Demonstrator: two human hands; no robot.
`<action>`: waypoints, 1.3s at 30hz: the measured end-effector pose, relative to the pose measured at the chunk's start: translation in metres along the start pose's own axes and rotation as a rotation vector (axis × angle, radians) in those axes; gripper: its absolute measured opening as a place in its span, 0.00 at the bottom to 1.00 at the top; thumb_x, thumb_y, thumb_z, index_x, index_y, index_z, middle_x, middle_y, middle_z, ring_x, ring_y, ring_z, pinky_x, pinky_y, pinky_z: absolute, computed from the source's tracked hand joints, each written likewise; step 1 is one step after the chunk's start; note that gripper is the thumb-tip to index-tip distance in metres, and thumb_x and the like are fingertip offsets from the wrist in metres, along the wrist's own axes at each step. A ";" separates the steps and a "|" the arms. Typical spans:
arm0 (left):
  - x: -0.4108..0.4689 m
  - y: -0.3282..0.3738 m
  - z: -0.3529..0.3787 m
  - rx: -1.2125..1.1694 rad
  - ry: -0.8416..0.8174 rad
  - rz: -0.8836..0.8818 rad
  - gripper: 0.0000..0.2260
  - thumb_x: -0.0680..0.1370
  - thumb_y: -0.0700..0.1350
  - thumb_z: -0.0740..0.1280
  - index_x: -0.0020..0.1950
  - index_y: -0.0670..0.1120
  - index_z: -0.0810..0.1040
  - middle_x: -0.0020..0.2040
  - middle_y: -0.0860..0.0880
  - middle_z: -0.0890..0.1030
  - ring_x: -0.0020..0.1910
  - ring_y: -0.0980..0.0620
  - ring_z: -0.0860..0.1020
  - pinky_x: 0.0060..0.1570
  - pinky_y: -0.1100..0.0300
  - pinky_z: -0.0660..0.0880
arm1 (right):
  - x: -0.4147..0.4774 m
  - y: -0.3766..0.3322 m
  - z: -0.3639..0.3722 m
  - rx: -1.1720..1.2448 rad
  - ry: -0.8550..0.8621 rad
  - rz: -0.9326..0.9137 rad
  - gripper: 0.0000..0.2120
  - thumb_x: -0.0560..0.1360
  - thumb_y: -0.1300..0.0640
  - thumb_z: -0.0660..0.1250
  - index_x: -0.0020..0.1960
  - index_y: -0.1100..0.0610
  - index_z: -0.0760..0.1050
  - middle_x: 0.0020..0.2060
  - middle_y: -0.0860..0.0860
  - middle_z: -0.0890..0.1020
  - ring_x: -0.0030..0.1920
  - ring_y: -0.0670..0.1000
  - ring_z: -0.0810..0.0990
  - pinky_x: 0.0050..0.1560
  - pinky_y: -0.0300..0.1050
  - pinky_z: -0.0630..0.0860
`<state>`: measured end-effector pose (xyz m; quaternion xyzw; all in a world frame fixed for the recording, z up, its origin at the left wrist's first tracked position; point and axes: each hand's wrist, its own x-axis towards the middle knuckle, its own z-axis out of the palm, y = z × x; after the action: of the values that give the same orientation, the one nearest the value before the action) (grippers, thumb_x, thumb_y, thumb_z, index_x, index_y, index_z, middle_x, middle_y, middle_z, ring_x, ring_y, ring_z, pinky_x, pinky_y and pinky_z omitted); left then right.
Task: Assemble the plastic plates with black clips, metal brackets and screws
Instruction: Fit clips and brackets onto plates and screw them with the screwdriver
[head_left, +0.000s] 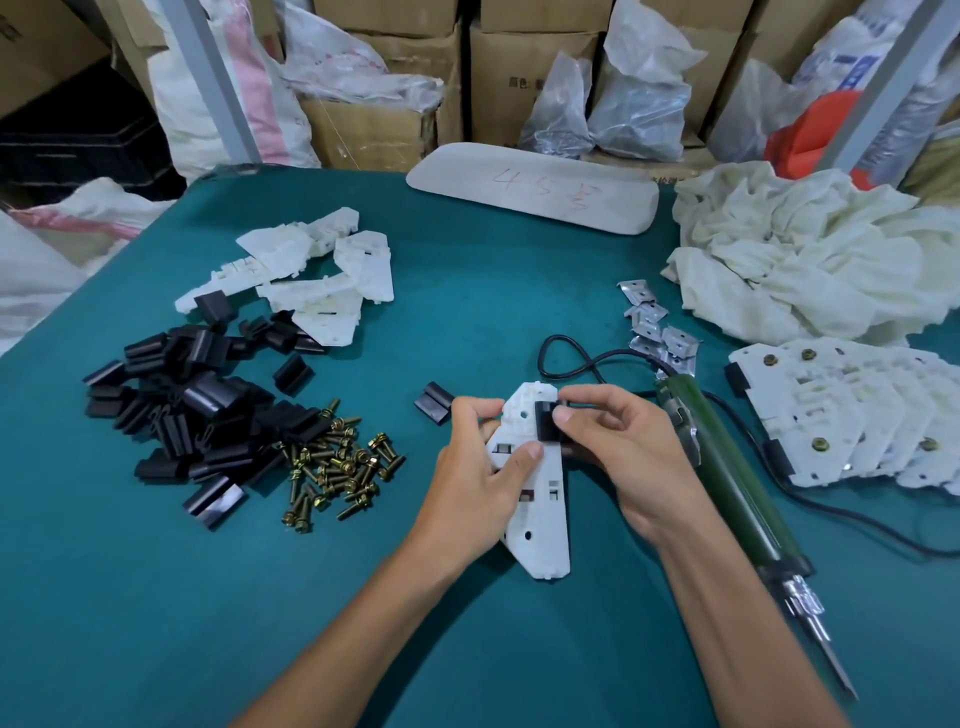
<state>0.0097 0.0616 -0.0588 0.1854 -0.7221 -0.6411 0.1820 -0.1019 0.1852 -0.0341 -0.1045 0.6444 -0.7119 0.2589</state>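
Observation:
A white plastic plate (545, 525) lies at the table's middle, held by my left hand (483, 478) with the thumb pressed on its face. My right hand (618, 441) pinches a black clip (546, 422) against the plate's upper right edge. Another black clip (434, 401) lies just left of the plate. A heap of black clips (197, 415) sits at the left, with brass screws (337, 462) beside it. Bare white plates (317, 275) are piled at the back left. Metal brackets (660, 332) lie behind my right hand.
A green electric screwdriver (737, 478) lies right of my right hand, its black cord (576, 358) looping behind the plate. Assembled plates (841, 410) are stacked at the right. A crumpled white cloth (810, 249) and a flat board (535, 189) sit at the back. Boxes and bags stand behind the green table (208, 597).

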 end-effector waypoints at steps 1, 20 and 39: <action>0.001 -0.001 0.000 0.003 0.005 0.003 0.14 0.78 0.50 0.70 0.55 0.62 0.66 0.52 0.61 0.83 0.47 0.52 0.85 0.52 0.43 0.80 | -0.001 0.002 0.002 -0.046 0.017 -0.029 0.06 0.76 0.64 0.74 0.51 0.56 0.83 0.38 0.54 0.86 0.39 0.53 0.86 0.44 0.43 0.83; 0.009 -0.001 -0.005 -0.044 -0.060 0.010 0.20 0.79 0.44 0.69 0.68 0.55 0.66 0.61 0.55 0.79 0.60 0.56 0.79 0.50 0.61 0.80 | 0.067 -0.052 0.137 -1.525 -0.498 -0.064 0.12 0.75 0.52 0.75 0.57 0.53 0.81 0.49 0.52 0.79 0.49 0.57 0.80 0.46 0.47 0.75; 0.010 -0.006 -0.004 -0.208 0.081 -0.086 0.20 0.81 0.43 0.68 0.69 0.58 0.69 0.57 0.52 0.83 0.54 0.54 0.83 0.54 0.57 0.80 | -0.065 -0.005 -0.011 -0.238 -0.137 0.210 0.05 0.82 0.65 0.64 0.55 0.60 0.79 0.40 0.59 0.86 0.37 0.50 0.84 0.40 0.40 0.82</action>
<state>0.0033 0.0523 -0.0642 0.2222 -0.6349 -0.7119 0.2015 -0.0533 0.2273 -0.0192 -0.1148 0.7124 -0.5908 0.3610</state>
